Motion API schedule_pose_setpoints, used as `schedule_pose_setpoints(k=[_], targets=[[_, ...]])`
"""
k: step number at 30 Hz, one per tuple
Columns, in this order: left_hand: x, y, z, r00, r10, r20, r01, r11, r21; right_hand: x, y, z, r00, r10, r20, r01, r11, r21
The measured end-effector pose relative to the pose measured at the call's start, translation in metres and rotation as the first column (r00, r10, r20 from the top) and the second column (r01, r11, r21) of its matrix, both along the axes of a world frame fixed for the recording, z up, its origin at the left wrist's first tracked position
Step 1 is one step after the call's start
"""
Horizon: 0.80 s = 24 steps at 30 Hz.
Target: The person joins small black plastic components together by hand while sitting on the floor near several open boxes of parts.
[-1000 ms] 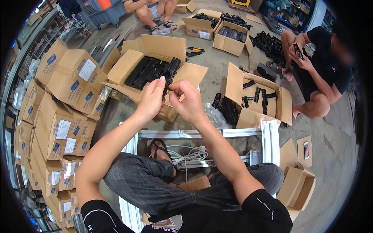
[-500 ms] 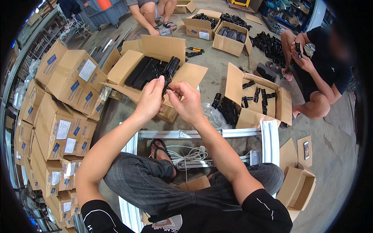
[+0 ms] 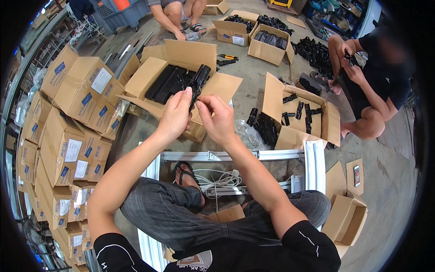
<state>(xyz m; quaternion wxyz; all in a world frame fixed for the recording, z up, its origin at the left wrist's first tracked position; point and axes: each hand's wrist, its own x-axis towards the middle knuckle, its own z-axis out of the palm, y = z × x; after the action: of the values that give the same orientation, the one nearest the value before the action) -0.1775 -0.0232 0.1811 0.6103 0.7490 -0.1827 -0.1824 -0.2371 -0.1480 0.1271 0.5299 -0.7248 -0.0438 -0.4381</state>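
Note:
My left hand (image 3: 175, 114) is closed around a glossy black plastic part (image 3: 200, 78), roughly tubular, with a thinner piece sticking out at its side. Close to the part's lower end, my right hand (image 3: 218, 119) has thumb and forefinger pinched together; whatever is between them is too small to make out. Both hands are over the near side of an open cardboard box (image 3: 190, 52). Inside that box lie tightly packed rows of black ribbed parts (image 3: 164, 85).
Cardboard boxes (image 3: 74, 145) are stacked at left. To the right, an open carton (image 3: 328, 120) holds several black parts. A white metal frame (image 3: 281, 155) surrounds my legs, with coiled cable (image 3: 222, 181) inside. Two people crouch nearby; the one at right holds a black part (image 3: 349, 58).
My hands stay almost where they were, with the right fingers shifting slightly at the black part's lower end. The person at right has lowered and turned the part they hold.

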Motion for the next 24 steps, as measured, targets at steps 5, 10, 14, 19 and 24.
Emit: schedule_pose_setpoints(k=[5, 10, 14, 19, 24], targets=[[0.0013, 0.0002, -0.0023, 1.000, 0.022, 0.017, -0.022, 1.000, 0.003, -0.0041, 0.0029, 0.0044, 0.999, -0.012, -0.035, 0.010, 0.999, -0.050], [0.0006, -0.0004, -0.0045, 0.999, 0.031, 0.011, -0.031, 0.999, 0.012, -0.0027, -0.0005, 0.0005, 0.997, -0.033, -0.063, 0.025, 0.993, -0.119], [0.0008, 0.0000, -0.0056, 0.999, 0.016, 0.034, -0.017, 1.000, 0.025, -0.0019, -0.0024, 0.0006, 0.997, -0.071, -0.038, 0.062, 0.979, -0.193], [-0.0046, -0.0041, -0.0035, 0.999, 0.022, 0.037, -0.023, 0.999, 0.047, -0.0034, -0.0046, 0.0039, 0.992, -0.090, -0.091, 0.068, 0.974, -0.217], [-0.0036, -0.0039, 0.0013, 0.999, 0.040, -0.019, -0.039, 0.998, 0.045, -0.0061, -0.0047, 0.0078, 0.992, -0.032, -0.121, 0.006, 0.977, -0.212]])
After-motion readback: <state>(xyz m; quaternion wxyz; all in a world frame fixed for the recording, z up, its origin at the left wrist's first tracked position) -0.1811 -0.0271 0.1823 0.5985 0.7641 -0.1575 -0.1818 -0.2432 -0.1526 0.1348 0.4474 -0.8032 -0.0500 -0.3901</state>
